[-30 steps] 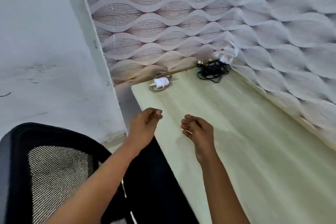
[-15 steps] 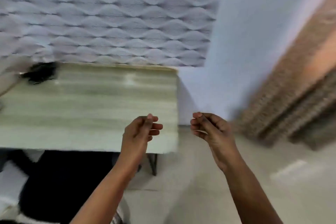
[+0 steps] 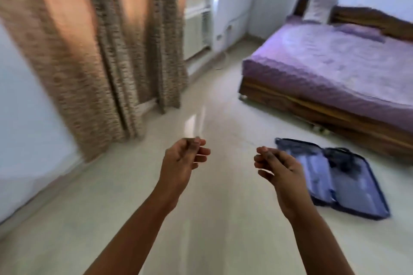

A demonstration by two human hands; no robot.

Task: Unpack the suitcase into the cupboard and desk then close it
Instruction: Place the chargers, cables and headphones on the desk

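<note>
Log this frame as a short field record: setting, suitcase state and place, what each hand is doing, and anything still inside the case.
setting: bedroom with pale floor, curtains on the left, bed with purple cover on the right
suitcase: open flat on the floor in front of the bed, right of the hands
contents: a dark item in the far half; too blurred to identify
left hand: raised, fingers loosely curled, holds nothing
right hand: raised, fingers loosely curled, holds nothing
contact: neither hand touches the suitcase
</note>
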